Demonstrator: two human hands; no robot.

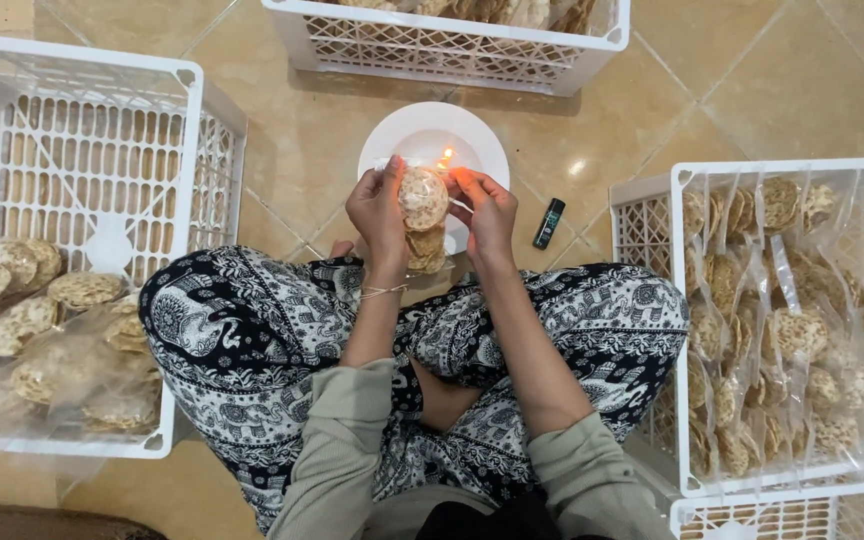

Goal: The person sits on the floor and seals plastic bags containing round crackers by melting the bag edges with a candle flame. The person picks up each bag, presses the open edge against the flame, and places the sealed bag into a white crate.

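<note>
Centre frame, over a white plate [402, 135] on tan floor tiles [302, 130]: left hand [380, 210] and right hand [487, 215], each grip closed on a clear bag of round crackers [423, 200], best keeping its top edge level beside the candle flame [445, 157], white crates [102, 130] all around.

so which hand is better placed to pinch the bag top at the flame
Probably the right hand: its fingertips sit beside the small candle flame at the top of the clear plastic bag of round crackers, while the left hand cradles the bag's side.

Clear packet of round speckled crackers [423, 212], upright, top by small flame [445, 157].
</note>
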